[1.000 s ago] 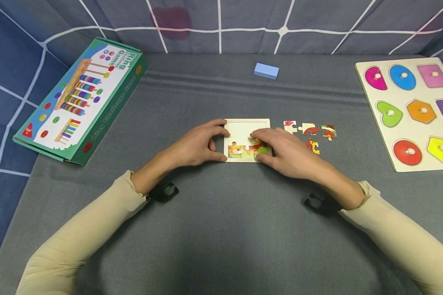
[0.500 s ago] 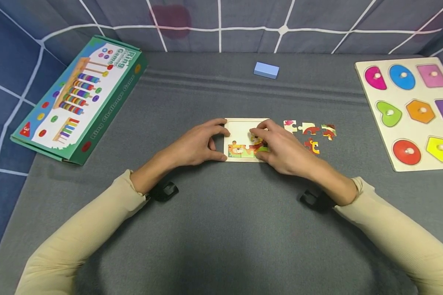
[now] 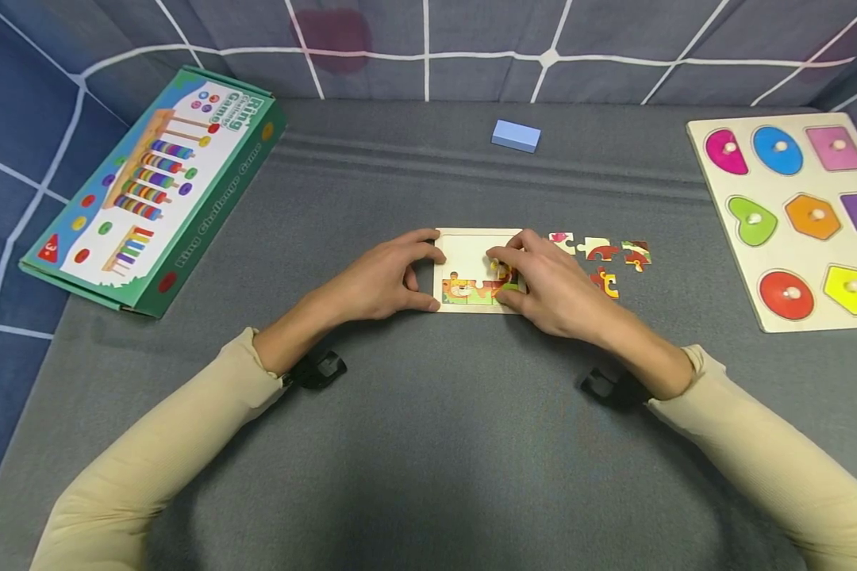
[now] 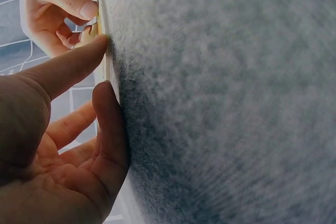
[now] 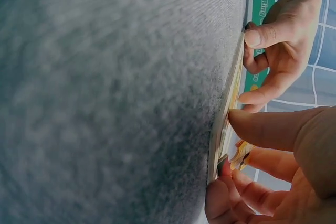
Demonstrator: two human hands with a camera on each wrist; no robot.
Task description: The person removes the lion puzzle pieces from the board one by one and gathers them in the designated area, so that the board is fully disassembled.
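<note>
A small square wooden puzzle tray (image 3: 464, 254) lies in the middle of the table. Its bottom row shows joined pieces with a yellow animal's face (image 3: 457, 290). My left hand (image 3: 380, 279) holds the tray's left edge, thumb near the lower corner and a finger near the upper one. Over the tray's right part, my right hand (image 3: 560, 289) pinches a yellow and red puzzle piece (image 5: 241, 156), which looks tilted in the right wrist view. My right fingers hide part of the piece and the tray's right edge. Several loose puzzle pieces (image 3: 600, 250) lie right of the tray.
A green ring game box (image 3: 153, 190) stands at the back left. A blue block (image 3: 516, 136) lies at the back. On the right is a wooden peg board (image 3: 774, 250) with coloured shapes. A grid-patterned cloth (image 3: 486, 47) rises behind the grey table.
My right fingers have lifted and shifted slightly, and the pinched piece has turned, so more of it shows. My left hand stays at the tray's edge.
</note>
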